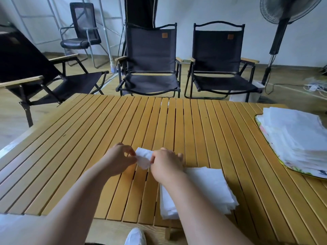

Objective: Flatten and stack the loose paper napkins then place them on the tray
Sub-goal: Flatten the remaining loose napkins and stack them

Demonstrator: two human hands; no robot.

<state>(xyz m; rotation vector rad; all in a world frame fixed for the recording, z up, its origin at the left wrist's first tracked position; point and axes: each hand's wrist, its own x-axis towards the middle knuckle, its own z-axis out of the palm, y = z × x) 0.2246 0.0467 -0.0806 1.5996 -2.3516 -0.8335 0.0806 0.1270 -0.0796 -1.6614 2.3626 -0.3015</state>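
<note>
Pinching a crumpled napkin (pixel 143 157) at both ends with left hand (pixel 118 160) and right hand (pixel 165 166) fingers (pixel 131 152), lower centre over the counter (pixel 106 129), likely tugging it flat for the stack (pixel 212 188) alongside, tray (pixel 300 172) far right.

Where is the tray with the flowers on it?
In the head view, the tray sits at the right edge of the table, under a big pile of white napkins.

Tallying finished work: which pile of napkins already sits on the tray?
The tall pile at far right, resting on the gold-rimmed tray. The smaller stack lies on the bare table, near its front edge.
</note>
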